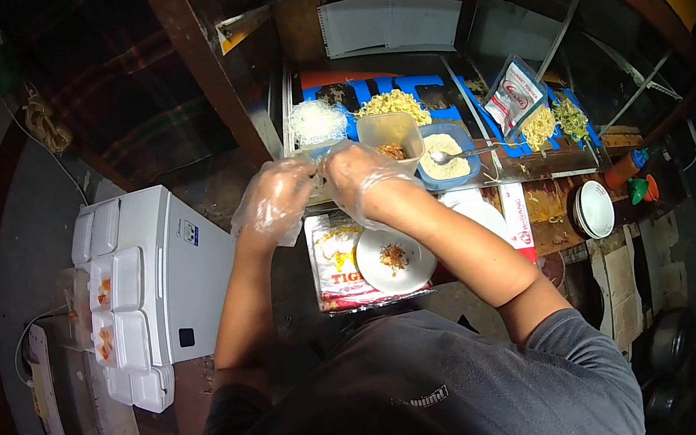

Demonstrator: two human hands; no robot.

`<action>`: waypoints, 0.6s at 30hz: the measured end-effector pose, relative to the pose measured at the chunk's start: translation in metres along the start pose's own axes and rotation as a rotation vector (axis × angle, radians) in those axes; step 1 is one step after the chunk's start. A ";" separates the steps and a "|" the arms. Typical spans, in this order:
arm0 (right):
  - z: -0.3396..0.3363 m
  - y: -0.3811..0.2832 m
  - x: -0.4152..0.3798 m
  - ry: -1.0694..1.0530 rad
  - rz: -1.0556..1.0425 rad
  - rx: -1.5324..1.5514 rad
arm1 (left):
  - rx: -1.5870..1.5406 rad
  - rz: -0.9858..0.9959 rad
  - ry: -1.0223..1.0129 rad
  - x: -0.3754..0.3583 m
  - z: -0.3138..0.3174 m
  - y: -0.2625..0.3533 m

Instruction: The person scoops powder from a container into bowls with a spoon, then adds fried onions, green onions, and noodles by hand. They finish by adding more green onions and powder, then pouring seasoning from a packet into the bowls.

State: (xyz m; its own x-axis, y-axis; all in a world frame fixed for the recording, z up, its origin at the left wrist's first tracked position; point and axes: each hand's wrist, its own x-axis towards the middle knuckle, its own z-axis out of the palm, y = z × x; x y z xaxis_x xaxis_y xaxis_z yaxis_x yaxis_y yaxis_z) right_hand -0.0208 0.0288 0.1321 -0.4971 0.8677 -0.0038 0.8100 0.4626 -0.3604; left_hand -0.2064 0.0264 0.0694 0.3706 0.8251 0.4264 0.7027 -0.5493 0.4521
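Clear plastic gloves cover both hands. My left hand (280, 193) and my right hand (352, 174) are close together over the front edge of the counter, fingers bent inward; what they hold, if anything, is too small to make out. Beside my right hand is a plastic container (390, 133) with brown bits in it. White noodles (317, 121) lie just beyond the hands. Below my right forearm, a white bowl (383, 271) with a little brown food rests on a Tiger-printed packet (335, 260).
A blue tub (468, 165) of pale powder holds a spoon (466, 152). Yellow noodles (394, 105), a packet (515, 93) and chopped greens (570, 119) lie farther back. Stacked bowls (597, 209) stand right. Foam boxes (126, 287) sit on a white appliance (165, 272) at left.
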 end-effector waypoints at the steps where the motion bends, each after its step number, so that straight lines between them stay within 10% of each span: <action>1: 0.010 0.002 0.007 0.001 0.015 -0.005 | 0.054 0.081 0.030 0.002 0.004 -0.005; 9: 0.034 -0.002 0.049 -0.116 0.206 -0.082 | 0.433 -0.326 -0.467 0.037 0.015 0.006; 18: 0.052 0.011 0.064 -0.114 0.236 -0.121 | 0.456 -0.338 -0.512 0.050 0.021 0.006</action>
State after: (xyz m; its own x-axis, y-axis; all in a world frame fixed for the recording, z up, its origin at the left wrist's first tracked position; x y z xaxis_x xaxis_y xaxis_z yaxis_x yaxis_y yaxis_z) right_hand -0.0594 0.0802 0.0796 -0.3163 0.9312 -0.1814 0.9354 0.2743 -0.2232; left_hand -0.1709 0.0670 0.0771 0.2477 0.9580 -0.1445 0.9680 -0.2385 0.0781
